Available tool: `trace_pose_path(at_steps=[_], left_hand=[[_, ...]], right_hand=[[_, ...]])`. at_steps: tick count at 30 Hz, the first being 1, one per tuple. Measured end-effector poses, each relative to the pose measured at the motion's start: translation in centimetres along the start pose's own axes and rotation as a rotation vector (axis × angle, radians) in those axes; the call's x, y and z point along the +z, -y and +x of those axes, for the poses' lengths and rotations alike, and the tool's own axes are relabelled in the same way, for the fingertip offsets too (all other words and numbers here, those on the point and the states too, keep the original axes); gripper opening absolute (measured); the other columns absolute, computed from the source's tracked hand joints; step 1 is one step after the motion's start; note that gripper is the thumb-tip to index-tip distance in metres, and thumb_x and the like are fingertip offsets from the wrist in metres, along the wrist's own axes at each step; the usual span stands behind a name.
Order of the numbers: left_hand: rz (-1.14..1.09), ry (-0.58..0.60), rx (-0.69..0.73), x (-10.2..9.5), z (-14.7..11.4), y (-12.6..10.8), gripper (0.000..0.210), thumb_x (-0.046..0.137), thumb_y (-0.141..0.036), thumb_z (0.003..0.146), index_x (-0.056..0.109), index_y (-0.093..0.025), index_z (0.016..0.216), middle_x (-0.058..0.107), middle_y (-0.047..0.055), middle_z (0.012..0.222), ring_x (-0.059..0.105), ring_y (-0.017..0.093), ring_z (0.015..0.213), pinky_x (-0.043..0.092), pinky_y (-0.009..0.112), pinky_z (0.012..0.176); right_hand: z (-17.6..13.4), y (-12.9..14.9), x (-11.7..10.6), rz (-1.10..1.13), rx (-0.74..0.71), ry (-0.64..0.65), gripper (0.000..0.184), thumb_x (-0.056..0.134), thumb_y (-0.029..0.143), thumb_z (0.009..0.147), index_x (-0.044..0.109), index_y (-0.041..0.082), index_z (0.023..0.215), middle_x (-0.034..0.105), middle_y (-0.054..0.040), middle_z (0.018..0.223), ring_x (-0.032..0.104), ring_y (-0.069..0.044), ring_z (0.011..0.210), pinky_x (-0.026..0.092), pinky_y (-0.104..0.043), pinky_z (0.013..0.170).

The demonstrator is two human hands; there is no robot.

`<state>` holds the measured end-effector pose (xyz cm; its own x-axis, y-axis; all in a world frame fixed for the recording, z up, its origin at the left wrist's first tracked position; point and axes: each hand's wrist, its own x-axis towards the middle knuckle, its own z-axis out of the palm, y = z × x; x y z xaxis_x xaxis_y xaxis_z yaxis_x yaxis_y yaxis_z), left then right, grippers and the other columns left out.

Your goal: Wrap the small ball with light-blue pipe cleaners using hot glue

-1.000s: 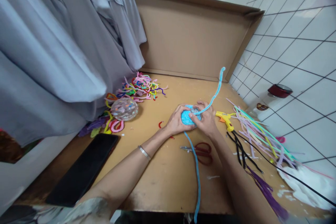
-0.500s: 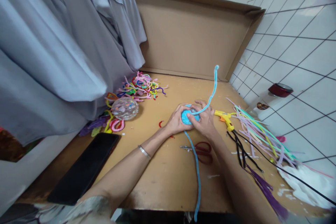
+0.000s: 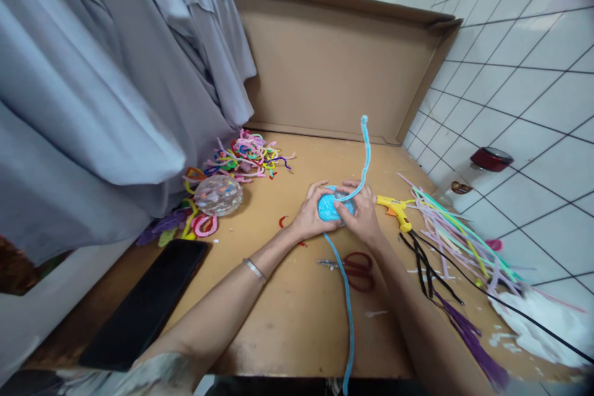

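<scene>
Between my two hands is a round object covered with coils of light blue pipe cleaner (image 3: 328, 208); its right part looks greyish and uncovered. My left hand (image 3: 310, 211) wraps its left side. My right hand (image 3: 361, 213) grips the right side, the thumb pressing on the blue coils. One loose pipe cleaner end (image 3: 367, 154) sticks up above the right hand. Another long blue strand (image 3: 347, 297) hangs down over the table's front edge, crossing the scissors (image 3: 357, 271) with dark red handles. What the coils are wound on is mostly hidden by my fingers.
A yellow glue gun (image 3: 396, 211) lies right of my hands, its black cord running right. Farther right are loose pipe cleaners (image 3: 445, 229) and a purple tassel (image 3: 464, 331). Left are a clear ball (image 3: 219, 195), a colourful pile (image 3: 250, 154) and a black phone (image 3: 146, 303). Cardboard (image 3: 334, 68) stands behind.
The upright pipe cleaner end has swung left and stands more vertical. Both hands keep their hold on the blue-wrapped object, which seems turned slightly. The whole view has shifted a little.
</scene>
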<state>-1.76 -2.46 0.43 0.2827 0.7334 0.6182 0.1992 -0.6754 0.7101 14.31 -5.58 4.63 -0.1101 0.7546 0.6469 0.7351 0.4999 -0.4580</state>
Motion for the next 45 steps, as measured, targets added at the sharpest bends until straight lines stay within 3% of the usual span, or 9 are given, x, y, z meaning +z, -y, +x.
trace_pose_path(at_steps=[3,10,21,29,34,42,45], left_hand=[[-0.013,0.009,0.012,-0.03,0.03,-0.05,0.067,0.082,-0.025,0.058,0.051,-0.022,0.117,0.050,0.013,0.132,0.047,0.032,0.131,0.040,0.051,0.107],[-0.063,0.050,-0.021,-0.34,0.26,-0.73,0.065,0.079,-0.021,0.059,0.053,-0.024,0.118,0.055,0.010,0.129,0.053,0.029,0.124,0.043,0.046,0.105],[-0.082,0.044,-0.004,-0.28,0.50,-0.58,0.063,0.078,-0.018,0.057,0.054,-0.023,0.115,0.058,0.010,0.128,0.053,0.029,0.125,0.041,0.046,0.108],[-0.114,0.033,-0.032,-0.17,0.41,-0.36,0.064,0.079,-0.018,0.057,0.054,-0.023,0.115,0.057,0.010,0.127,0.056,0.028,0.121,0.045,0.046,0.104],[-0.131,0.056,-0.059,-0.45,0.33,-0.63,0.065,0.079,-0.021,0.058,0.053,-0.022,0.117,0.055,0.011,0.132,0.054,0.029,0.124,0.045,0.047,0.104],[-0.160,0.090,-0.020,-0.92,0.32,-0.32,0.036,0.059,-0.039,0.086,0.055,-0.022,0.117,0.055,0.011,0.132,0.049,0.027,0.130,0.038,0.045,0.111],[-0.153,0.086,-0.018,-0.88,0.33,-0.44,0.035,0.054,-0.042,0.089,0.055,-0.021,0.117,0.055,0.012,0.131,0.049,0.026,0.129,0.037,0.044,0.111]], right_hand=[[0.13,-0.08,-0.28,0.065,0.002,-0.009,0.019,0.059,0.039,0.086,0.072,0.027,0.093,0.064,-0.0074,0.113,0.056,-0.028,0.112,0.039,-0.050,0.100],[0.42,-0.17,-0.49,0.141,-0.015,0.028,0.020,0.057,0.040,0.090,0.072,0.027,0.090,0.068,-0.0060,0.100,0.060,-0.026,0.103,0.044,-0.044,0.093],[0.14,0.37,0.23,0.121,-0.009,-0.062,0.022,0.053,0.037,0.090,0.065,0.025,0.076,0.070,-0.0053,0.086,0.063,-0.025,0.092,0.046,-0.043,0.088],[0.18,0.37,0.35,0.202,0.030,-0.080,0.018,0.059,0.035,0.088,0.063,0.025,0.073,0.072,-0.0046,0.090,0.064,-0.024,0.093,0.048,-0.041,0.088],[0.42,0.35,-0.04,0.247,0.058,-0.026,0.015,0.058,0.037,0.087,0.068,0.026,0.084,0.071,-0.0049,0.090,0.064,-0.024,0.094,0.048,-0.041,0.088],[0.52,0.28,-0.20,0.265,-0.022,-0.004,0.016,0.057,0.036,0.090,0.068,0.026,0.084,0.070,-0.0044,0.090,0.064,-0.023,0.094,0.048,-0.040,0.089],[0.55,0.04,-0.34,0.209,-0.052,0.021,0.018,0.057,0.037,0.091,0.069,0.026,0.087,0.070,-0.0048,0.092,0.063,-0.023,0.095,0.048,-0.040,0.089]])
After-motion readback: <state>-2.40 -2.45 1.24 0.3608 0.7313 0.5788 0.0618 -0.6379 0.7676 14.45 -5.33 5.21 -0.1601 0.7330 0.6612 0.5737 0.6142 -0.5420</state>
